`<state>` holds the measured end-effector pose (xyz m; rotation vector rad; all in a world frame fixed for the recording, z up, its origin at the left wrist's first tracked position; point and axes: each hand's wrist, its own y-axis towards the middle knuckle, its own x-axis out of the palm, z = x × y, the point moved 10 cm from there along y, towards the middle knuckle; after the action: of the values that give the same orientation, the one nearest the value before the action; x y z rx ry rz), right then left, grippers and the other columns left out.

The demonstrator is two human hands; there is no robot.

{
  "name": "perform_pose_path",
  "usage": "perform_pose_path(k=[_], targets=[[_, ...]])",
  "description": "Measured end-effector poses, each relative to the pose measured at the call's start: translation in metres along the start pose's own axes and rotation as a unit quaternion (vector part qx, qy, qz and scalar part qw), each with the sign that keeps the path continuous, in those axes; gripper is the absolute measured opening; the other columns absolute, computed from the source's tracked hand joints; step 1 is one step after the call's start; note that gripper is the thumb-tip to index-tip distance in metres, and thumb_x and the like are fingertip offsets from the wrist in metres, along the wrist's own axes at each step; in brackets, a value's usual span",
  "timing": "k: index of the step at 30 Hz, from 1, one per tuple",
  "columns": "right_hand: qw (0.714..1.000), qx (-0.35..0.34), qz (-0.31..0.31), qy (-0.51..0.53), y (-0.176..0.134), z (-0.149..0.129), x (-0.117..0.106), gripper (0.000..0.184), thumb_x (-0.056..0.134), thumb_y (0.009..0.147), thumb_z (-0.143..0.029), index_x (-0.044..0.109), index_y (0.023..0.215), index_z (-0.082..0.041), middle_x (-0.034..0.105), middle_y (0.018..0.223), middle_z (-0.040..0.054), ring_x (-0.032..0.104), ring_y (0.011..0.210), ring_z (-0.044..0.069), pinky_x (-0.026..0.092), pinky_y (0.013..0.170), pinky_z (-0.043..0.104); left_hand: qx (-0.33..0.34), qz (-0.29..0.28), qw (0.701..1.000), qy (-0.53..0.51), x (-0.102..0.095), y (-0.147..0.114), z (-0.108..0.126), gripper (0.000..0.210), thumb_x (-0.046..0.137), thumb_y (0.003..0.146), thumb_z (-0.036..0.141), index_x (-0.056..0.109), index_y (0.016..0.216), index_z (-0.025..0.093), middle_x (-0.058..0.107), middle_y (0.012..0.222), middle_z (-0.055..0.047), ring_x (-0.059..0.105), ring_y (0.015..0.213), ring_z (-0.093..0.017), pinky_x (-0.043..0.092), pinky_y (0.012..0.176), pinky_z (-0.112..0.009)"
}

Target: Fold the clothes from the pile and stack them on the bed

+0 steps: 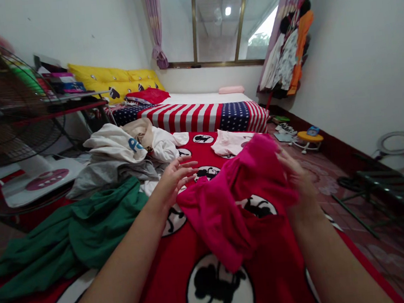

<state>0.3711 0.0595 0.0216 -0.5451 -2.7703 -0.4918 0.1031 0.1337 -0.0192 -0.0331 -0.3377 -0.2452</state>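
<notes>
A bright pink garment (224, 201) hangs bunched over the red bedspread, its folds hiding its kind. My right hand (296, 173), blurred by motion, grips its right side, with the fingers partly behind the cloth. To its left, my left hand (178, 177) is open, fingers spread and apart from the pink cloth. A dark green garment (98, 228) lies crumpled left of my left forearm. Beyond it is a heap of white, beige and grey clothes (115, 145). Farther off, a pale pink garment (231, 142) lies flat, partly covered by the pink one.
The red bedspread (157, 279) has black monkey prints in white circles. A fan (43, 171) stands at the left beside a desk (75, 99). Behind is a second bed with a striped, starred cover (198, 116). A dark bench (398, 189) and yellow stool (309, 137) stand right.
</notes>
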Motion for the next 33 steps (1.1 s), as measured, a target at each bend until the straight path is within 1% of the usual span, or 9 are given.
perform_pose_path(k=[3, 5, 7, 10, 13, 20, 24, 29, 33], targets=[[0.997, 0.04, 0.057, -0.027, 0.015, 0.031, -0.025, 0.07, 0.077, 0.058, -0.032, 0.051, 0.123, -0.033, 0.06, 0.125, 0.0011, 0.065, 0.095, 0.015, 0.054, 0.074, 0.027, 0.012, 0.033, 0.998, 0.047, -0.013, 0.006, -0.006, 0.037, 0.072, 0.067, 0.021, 0.061, 0.102, 0.016, 0.069, 0.107, -0.009, 0.066, 0.081, -0.014, 0.051, 0.07, -0.024], [0.987, 0.056, 0.044, -0.148, 0.019, 0.042, -0.034, 0.064, 0.077, 0.059, -0.036, 0.057, 0.119, -0.027, 0.063, 0.12, 0.0048, 0.065, 0.09, 0.016, 0.052, 0.071, 0.028, 0.013, 0.003, 0.997, 0.072, -0.006, 0.007, -0.011, 0.034, 0.073, 0.067, 0.025, 0.063, 0.098, 0.014, 0.071, 0.101, -0.009, 0.066, 0.077, -0.014, 0.05, 0.065, -0.023], [0.952, 0.053, -0.035, -0.3, 0.02, 0.046, -0.029, 0.047, 0.074, 0.064, -0.044, 0.067, 0.104, -0.02, 0.069, 0.105, 0.0073, 0.065, 0.083, 0.019, 0.051, 0.07, 0.03, 0.01, -0.039, 0.994, 0.099, 0.005, 0.006, -0.016, 0.033, 0.074, 0.068, 0.029, 0.065, 0.096, 0.014, 0.072, 0.095, -0.009, 0.066, 0.075, -0.014, 0.049, 0.064, -0.023], [0.855, 0.056, -0.169, -0.488, 0.01, 0.053, -0.017, 0.031, 0.072, 0.066, -0.049, 0.073, 0.073, -0.019, 0.072, 0.076, 0.0057, 0.064, 0.072, 0.02, 0.047, 0.064, 0.028, 0.0, -0.096, 0.985, 0.144, 0.023, 0.0, -0.022, 0.033, 0.075, 0.07, 0.034, 0.068, 0.095, 0.014, 0.073, 0.092, -0.01, 0.067, 0.075, -0.016, 0.049, 0.064, -0.024], [0.808, 0.088, -0.237, -0.533, 0.0, 0.06, -0.013, 0.027, 0.074, 0.065, -0.046, 0.07, 0.058, -0.02, 0.067, 0.059, 0.0035, 0.061, 0.061, 0.018, 0.041, 0.054, 0.025, -0.005, -0.126, 0.977, 0.171, 0.034, -0.005, -0.024, 0.031, 0.074, 0.071, 0.037, 0.069, 0.092, 0.014, 0.073, 0.089, -0.01, 0.066, 0.072, -0.016, 0.05, 0.065, -0.026], [0.849, 0.1, -0.33, -0.401, -0.02, 0.072, 0.019, 0.015, 0.069, 0.065, -0.031, 0.067, 0.069, -0.017, 0.062, 0.059, -0.0023, 0.053, 0.056, 0.012, 0.037, 0.049, 0.021, 0.061, -0.23, 0.939, 0.248, 0.073, -0.025, -0.025, 0.027, 0.07, 0.076, 0.037, 0.073, 0.094, 0.018, 0.074, 0.091, -0.008, 0.069, 0.085, -0.022, 0.052, 0.073, -0.029], [0.876, 0.123, -0.305, -0.352, -0.025, 0.079, 0.034, 0.012, 0.064, 0.066, -0.025, 0.058, 0.063, -0.016, 0.049, 0.049, -0.0067, 0.04, 0.044, 0.007, 0.028, 0.042, 0.018, 0.068, -0.29, 0.89, 0.344, 0.094, -0.045, -0.044, 0.056, 0.074, 0.072, 0.043, 0.065, 0.122, 0.019, 0.072, 0.106, -0.01, 0.068, 0.094, -0.028, 0.053, 0.081, -0.035], [0.974, 0.13, -0.152, -0.11, -0.021, 0.044, 0.039, 0.023, 0.073, 0.067, -0.034, 0.058, 0.073, -0.017, 0.054, 0.056, -0.0056, 0.047, 0.044, 0.007, 0.038, 0.042, 0.018, 0.164, -0.192, 0.877, 0.408, 0.095, -0.045, -0.038, 0.105, 0.083, 0.058, 0.048, 0.037, 0.147, 0.019, 0.041, 0.148, -0.017, 0.039, 0.135, -0.037, 0.033, 0.11, -0.048], [0.992, 0.06, -0.109, 0.015, -0.021, 0.0, 0.042, 0.022, 0.072, 0.071, -0.032, 0.064, 0.087, -0.02, 0.063, 0.071, -0.0017, 0.057, 0.056, 0.01, 0.047, 0.053, 0.021, 0.193, -0.12, 0.907, 0.355, 0.089, -0.039, -0.031, 0.057, 0.07, 0.074, 0.03, 0.057, 0.13, 0.023, 0.063, 0.126, -0.011, 0.058, 0.116, -0.029, 0.044, 0.1, -0.042]])
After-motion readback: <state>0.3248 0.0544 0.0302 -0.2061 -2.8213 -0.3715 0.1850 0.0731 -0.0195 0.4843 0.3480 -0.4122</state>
